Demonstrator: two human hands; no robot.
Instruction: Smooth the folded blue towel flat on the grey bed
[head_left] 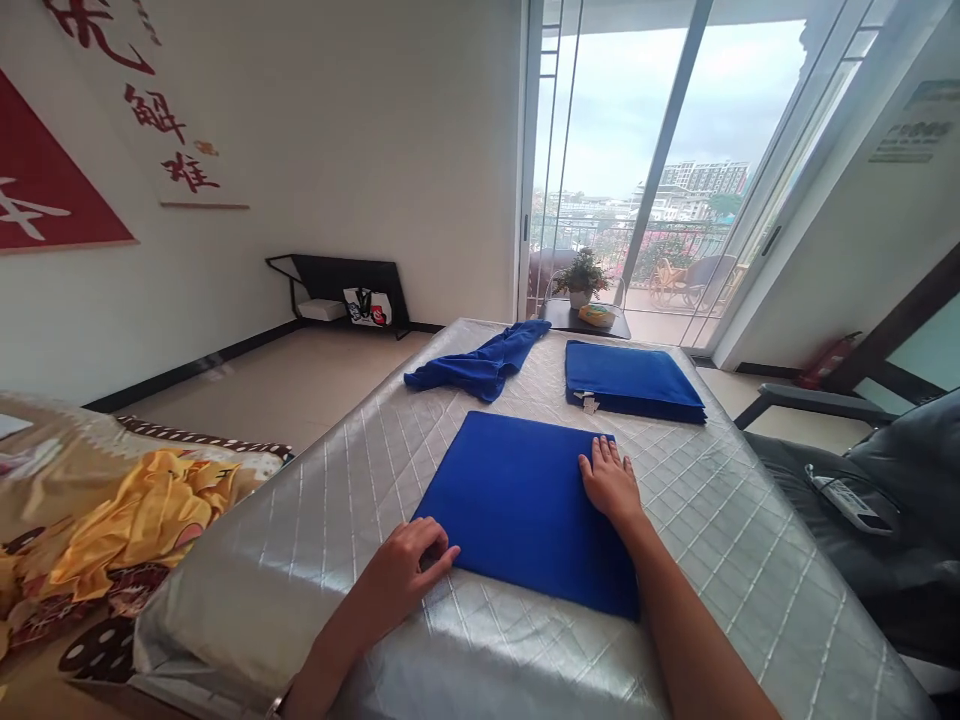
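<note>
Squarely in the middle of the silver quilted mattress [352, 470] lies a folded blue cloth [517, 500], flat and roughly rectangular. The left hand [409, 575] sits at its near left corner with the fingers curled onto the fabric; whether they actually pinch the corner or only rest on it cannot be told. The right hand [611, 485] lies palm down near the cloth's far right corner, fingers spread and pressing flat, gripping nothing.

Farther up the mattress, a stack of folded blue cloths [634, 382] lies to the right, and a crumpled blue cloth [480, 365] lies to the left, apart from the stack. Beyond the mattress end, a potted plant [581, 278] stands on a small dark table [564, 316] before the sliding glass door [667, 150]. A patterned blanket [112, 520] lies off to the left, and a grey chair [900, 470] stands at right.
</note>
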